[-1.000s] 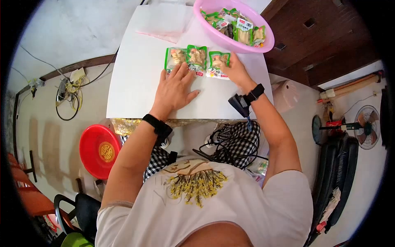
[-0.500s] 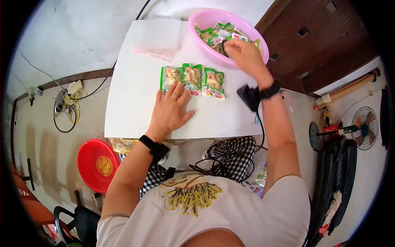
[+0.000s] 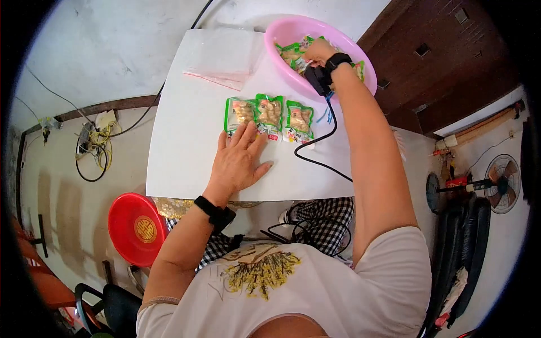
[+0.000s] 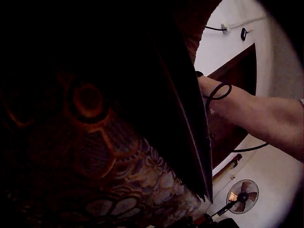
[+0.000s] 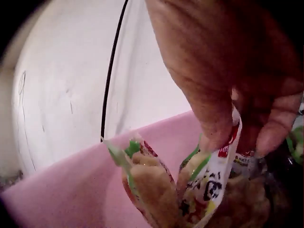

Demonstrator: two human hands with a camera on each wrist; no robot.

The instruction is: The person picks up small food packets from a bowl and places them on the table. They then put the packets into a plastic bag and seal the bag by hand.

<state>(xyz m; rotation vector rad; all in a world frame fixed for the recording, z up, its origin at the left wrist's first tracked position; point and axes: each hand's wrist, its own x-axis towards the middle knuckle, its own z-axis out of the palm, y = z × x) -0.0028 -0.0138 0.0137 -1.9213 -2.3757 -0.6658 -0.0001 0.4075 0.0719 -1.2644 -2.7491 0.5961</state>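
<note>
My left hand [image 3: 236,163] lies flat on the white table [image 3: 186,163], fingers straight. Its fingertips touch the lower edges of two green-edged snack packets, the left packet [image 3: 239,111] and the middle packet [image 3: 270,111]. A third packet [image 3: 298,117] lies just to their right. Inside the pink basin [image 3: 369,73], my right hand [image 3: 320,52] reaches among several similar packets. In the right wrist view, its thumb and fingers pinch the top edge of a clear-and-white snack packet [image 5: 211,185]; another packet [image 5: 149,183] leans beside it against the pink wall.
Clear plastic bags [image 3: 222,59] lie at the table's back left. A black cable [image 3: 315,141] trails from my right wrist over the table. A red basin [image 3: 135,231] stands on the floor at left. The left wrist view mostly shows dark patterned cloth [image 4: 114,161].
My right hand has let go of the third packet on the table and moved up and back into the pink basin. The left hand stays on its packets.
</note>
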